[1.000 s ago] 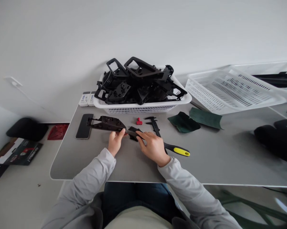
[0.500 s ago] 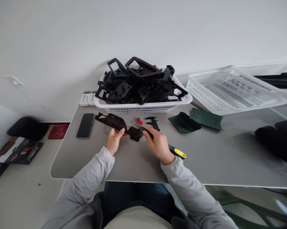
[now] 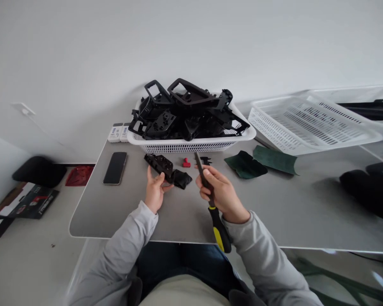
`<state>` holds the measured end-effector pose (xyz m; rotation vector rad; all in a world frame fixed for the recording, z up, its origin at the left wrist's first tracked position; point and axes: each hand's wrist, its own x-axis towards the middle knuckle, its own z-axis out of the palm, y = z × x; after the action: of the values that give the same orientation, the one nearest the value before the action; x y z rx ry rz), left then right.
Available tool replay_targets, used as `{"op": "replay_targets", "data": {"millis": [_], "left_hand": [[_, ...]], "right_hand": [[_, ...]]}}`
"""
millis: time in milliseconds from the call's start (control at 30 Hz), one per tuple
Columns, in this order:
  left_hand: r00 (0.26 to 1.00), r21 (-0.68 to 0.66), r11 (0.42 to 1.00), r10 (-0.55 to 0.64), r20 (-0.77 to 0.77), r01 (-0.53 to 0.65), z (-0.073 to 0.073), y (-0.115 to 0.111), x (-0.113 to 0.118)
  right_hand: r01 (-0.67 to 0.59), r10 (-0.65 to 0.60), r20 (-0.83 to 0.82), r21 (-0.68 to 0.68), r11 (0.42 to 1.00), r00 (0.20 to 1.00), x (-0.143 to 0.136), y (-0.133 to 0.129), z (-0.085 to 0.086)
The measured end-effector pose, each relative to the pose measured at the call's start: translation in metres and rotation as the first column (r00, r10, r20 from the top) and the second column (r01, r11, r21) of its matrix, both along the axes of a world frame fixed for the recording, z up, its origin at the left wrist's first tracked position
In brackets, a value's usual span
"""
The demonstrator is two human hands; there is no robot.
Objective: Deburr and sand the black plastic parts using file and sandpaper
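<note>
My left hand (image 3: 154, 191) is closed on a black plastic part (image 3: 161, 165), a moulded piece with holes and clips, tilted just above the table. The part's right end is a dark block (image 3: 181, 179), perhaps a separate piece; I cannot tell. My right hand (image 3: 223, 193) grips a metal file (image 3: 199, 163) by its blade, with the tip pointing away from me. Its black and yellow handle (image 3: 219, 229) hangs below the hand, near the front edge of the table. Beyond the file lie a small red piece (image 3: 186, 162) and a black caliper (image 3: 206, 160), partly hidden by the file.
Behind stands a white basket (image 3: 191, 147) heaped with black plastic parts. More white baskets (image 3: 283, 131) are at the right, beside green sandpaper sheets (image 3: 247, 165). A phone (image 3: 115, 168) and small white boxes (image 3: 115, 133) sit at the left. A dark bundle (image 3: 366, 189) lies far right.
My right hand has turned the file from slanting left to nearly upright, its handle swinging down toward me. My left hand has rolled the plastic part, whose holed side now shows, slightly right.
</note>
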<state>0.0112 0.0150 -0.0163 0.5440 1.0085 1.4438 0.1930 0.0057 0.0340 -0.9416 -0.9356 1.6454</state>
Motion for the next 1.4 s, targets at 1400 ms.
{"op": "replay_targets", "data": {"millis": [1400], "left_hand": [[0.994,0.168,0.981,0.093,0.050,-0.101,0.005,-0.018,0.019]], "right_hand": [[-0.209,0.202,-0.159,-0.031,0.977,0.966,-0.030,-0.026,-0.046]]}}
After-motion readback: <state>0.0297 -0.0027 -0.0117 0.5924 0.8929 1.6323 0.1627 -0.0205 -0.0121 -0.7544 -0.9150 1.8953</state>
